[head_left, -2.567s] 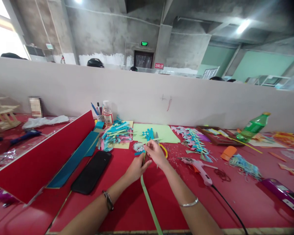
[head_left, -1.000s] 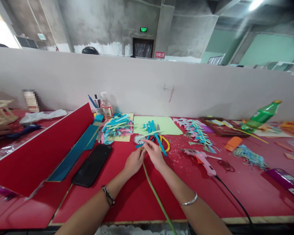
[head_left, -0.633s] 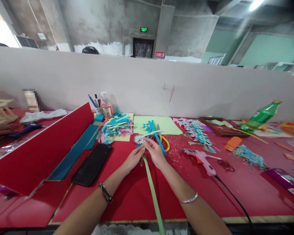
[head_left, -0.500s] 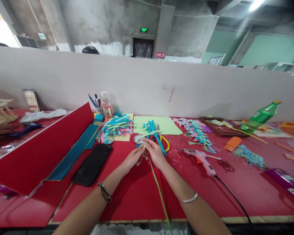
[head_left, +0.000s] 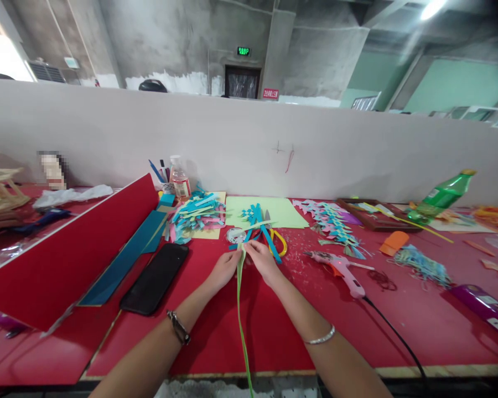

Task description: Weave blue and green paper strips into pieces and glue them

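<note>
Between my two hands is a long pale green paper strip (head_left: 239, 293), its tail hanging down past the table's front edge. My left hand (head_left: 226, 270) pinches the strip's upper end from the left. From the right, the fingers of my right hand (head_left: 262, 261) are closed on the same end. Just beyond the fingertips lie blue paper strips (head_left: 272, 246), partly woven together, over scissors with yellow handles (head_left: 280, 243). A roll of clear tape (head_left: 234, 235) sits just behind my left fingertips.
A black phone (head_left: 154, 279) and a red board (head_left: 74, 249) lie left. Behind are a pile of paper strips (head_left: 197, 215) and green sheets (head_left: 288, 213). To the right are a woven paper piece (head_left: 330, 224), pink glue gun (head_left: 340, 270) with cord, and leaning green bottle (head_left: 442, 196).
The strip's tail has swung left and its upper part shows wider between my fingers. My right hand has shifted slightly down.
</note>
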The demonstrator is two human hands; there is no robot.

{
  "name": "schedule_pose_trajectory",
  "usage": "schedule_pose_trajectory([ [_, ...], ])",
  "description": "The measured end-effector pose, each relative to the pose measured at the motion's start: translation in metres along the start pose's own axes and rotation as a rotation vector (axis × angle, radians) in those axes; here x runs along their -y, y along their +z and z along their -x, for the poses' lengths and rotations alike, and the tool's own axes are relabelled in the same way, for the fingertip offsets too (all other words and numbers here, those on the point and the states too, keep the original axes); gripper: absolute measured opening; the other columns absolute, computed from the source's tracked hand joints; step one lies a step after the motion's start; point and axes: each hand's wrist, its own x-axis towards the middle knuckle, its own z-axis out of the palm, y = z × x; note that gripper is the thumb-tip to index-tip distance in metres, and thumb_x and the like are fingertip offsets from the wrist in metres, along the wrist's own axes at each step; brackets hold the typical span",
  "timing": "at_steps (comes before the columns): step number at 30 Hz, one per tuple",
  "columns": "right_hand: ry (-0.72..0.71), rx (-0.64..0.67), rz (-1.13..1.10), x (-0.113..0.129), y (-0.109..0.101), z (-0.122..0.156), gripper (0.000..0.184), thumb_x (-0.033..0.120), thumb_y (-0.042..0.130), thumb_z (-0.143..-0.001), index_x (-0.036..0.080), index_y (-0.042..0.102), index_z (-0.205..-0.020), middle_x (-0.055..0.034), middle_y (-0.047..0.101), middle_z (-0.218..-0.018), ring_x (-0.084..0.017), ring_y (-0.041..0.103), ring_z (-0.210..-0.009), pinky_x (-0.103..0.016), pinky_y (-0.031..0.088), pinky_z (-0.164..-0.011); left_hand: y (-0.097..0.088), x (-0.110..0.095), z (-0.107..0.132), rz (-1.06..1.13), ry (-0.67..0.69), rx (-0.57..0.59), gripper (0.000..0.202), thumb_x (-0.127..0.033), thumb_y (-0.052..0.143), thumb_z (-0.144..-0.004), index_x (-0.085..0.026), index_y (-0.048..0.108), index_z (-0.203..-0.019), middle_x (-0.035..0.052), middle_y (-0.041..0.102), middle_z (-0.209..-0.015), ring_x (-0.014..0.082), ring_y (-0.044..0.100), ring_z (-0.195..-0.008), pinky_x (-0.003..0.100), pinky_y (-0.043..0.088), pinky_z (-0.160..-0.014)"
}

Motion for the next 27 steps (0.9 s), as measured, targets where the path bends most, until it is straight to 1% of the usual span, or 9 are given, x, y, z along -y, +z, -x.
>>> schedule_pose_trajectory([
  [4, -0.009, 0.026, 0.031, 0.003, 0.002, 0.001, 0.026, 0.036, 0.054, -0.068, 0.019, 0.044, -0.052, 0.007, 0.034, -0.046, -0.007, 0.03, -0.045, -0.022, 0.023, -0.046, -0.006, 0.003, -0.004, -0.08, 0.11, -0.119, 0.035, -0.045, 0.044, -0.073, -0.013, 0.054, -0.063, -0.0031, 0.049, -0.056, 0.0107, 0.043, -0.057, 0.021, 0.031, -0.054],
  [7, 0.01, 0.077, 0.025, 0.003, 0.006, 0.003, 0.026, 0.037, 0.053, -0.068, 0.018, 0.045, -0.053, 0.007, 0.035, -0.046, -0.007, 0.031, -0.045, -0.022, 0.022, -0.045, -0.009, 0.003, -0.006, -0.121, 0.164, -0.163, 0.032, -0.041, 0.044, -0.074, -0.013, 0.054, -0.062, -0.0031, 0.05, -0.056, 0.011, 0.044, -0.057, 0.021, 0.031, -0.054],
  [10, 0.04, 0.112, -0.005, 0.0, 0.009, 0.004, 0.025, 0.038, 0.05, -0.07, 0.019, 0.046, -0.055, 0.0067, 0.038, -0.045, -0.007, 0.033, -0.044, -0.022, 0.023, -0.043, -0.009, 0.003, -0.008, -0.142, 0.197, -0.162, 0.033, -0.04, 0.042, -0.076, -0.013, 0.054, -0.06, -0.0024, 0.052, -0.054, 0.0113, 0.045, -0.056, 0.021, 0.032, -0.053],
  [14, 0.069, 0.115, -0.055, -0.003, 0.009, 0.004, 0.025, 0.038, 0.049, -0.07, 0.019, 0.045, -0.054, 0.0065, 0.04, -0.045, -0.007, 0.035, -0.043, -0.021, 0.024, -0.042, -0.009, 0.002, -0.007, -0.156, 0.234, -0.161, 0.034, -0.04, 0.042, -0.076, -0.014, 0.052, -0.056, -0.0023, 0.053, -0.051, 0.0112, 0.046, -0.053, 0.02, 0.033, -0.051],
  [19, 0.106, 0.094, -0.12, -0.004, 0.011, 0.005, 0.027, 0.038, 0.049, -0.069, 0.018, 0.044, -0.052, 0.0065, 0.041, -0.044, -0.007, 0.035, -0.041, -0.021, 0.023, -0.04, -0.008, 0.001, -0.006, -0.148, 0.259, -0.161, 0.035, -0.04, 0.04, -0.078, -0.015, 0.05, -0.055, -0.0026, 0.052, -0.05, 0.011, 0.048, -0.052, 0.02, 0.035, -0.052],
  [27, 0.122, 0.033, -0.17, -0.004, 0.018, 0.008, 0.024, 0.035, 0.051, -0.066, 0.018, 0.043, -0.051, 0.0072, 0.039, -0.043, -0.006, 0.033, -0.039, -0.021, 0.021, -0.04, -0.008, 0.005, -0.008, -0.108, 0.249, -0.228, 0.034, -0.04, 0.04, -0.078, -0.015, 0.047, -0.056, -0.0039, 0.047, -0.048, 0.0094, 0.043, -0.049, 0.019, 0.032, -0.048],
])
